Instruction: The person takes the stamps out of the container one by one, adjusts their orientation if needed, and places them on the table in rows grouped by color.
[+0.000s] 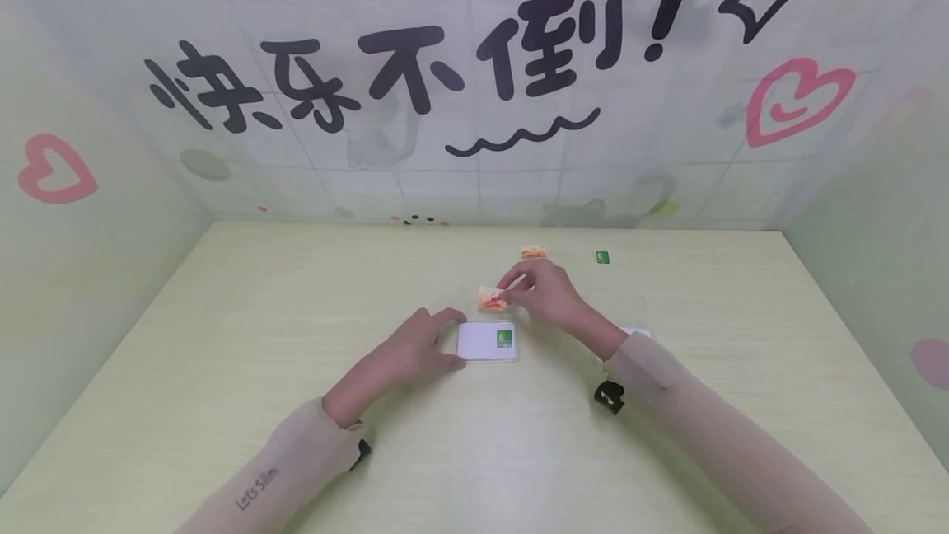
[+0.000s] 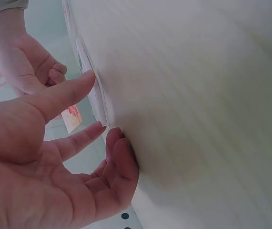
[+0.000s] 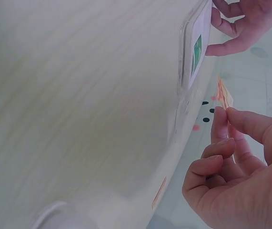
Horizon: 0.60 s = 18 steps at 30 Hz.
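Observation:
My right hand [image 1: 544, 293] pinches a small orange picture stamp [image 1: 491, 300] between thumb and index finger, above the far side of a shallow clear case [image 1: 516, 353]. Its remaining fingers curl inward in the right wrist view. Inside the case lies a white card [image 1: 477, 341], with a green stamp [image 1: 504, 339] toward its right end. My left hand [image 1: 417, 346] holds the case at its left end, index finger at the far corner and thumb at the near one. Behind the case, its transparent lid [image 1: 470, 297] stands open, partly hidden by the held stamp.
Farther back on the table lie another orange stamp [image 1: 533, 252] and another green stamp [image 1: 602, 257]. A second case [image 1: 638, 331] is mostly hidden under my right forearm. Printed walls enclose the table at the back and both sides.

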### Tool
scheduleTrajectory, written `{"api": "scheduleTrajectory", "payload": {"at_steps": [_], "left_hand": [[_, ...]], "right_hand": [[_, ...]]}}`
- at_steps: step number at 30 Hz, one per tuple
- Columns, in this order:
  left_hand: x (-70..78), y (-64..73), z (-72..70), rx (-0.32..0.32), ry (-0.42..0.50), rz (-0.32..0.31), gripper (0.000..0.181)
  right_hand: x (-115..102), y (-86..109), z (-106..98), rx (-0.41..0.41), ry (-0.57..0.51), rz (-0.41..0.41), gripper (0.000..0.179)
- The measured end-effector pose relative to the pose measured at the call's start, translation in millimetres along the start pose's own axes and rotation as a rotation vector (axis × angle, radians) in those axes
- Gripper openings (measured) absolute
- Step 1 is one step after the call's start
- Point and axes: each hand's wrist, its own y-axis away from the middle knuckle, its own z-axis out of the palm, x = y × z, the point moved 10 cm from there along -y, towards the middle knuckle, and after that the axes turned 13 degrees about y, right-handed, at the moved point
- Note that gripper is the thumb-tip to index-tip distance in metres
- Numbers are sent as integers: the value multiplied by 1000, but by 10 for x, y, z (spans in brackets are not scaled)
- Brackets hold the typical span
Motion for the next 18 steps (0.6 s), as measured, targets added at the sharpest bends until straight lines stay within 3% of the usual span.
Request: {"api": "scheduleTrajectory", "payload": {"at_steps": [6,18], "left_hand": [[31,31,-5,-2,-2,14,61],[-67,10,1,-56,75,65,58]], "right_hand": [[17,-29,-11,13,0,1,11],[1,-67,-56,31,2,1,12]]}}
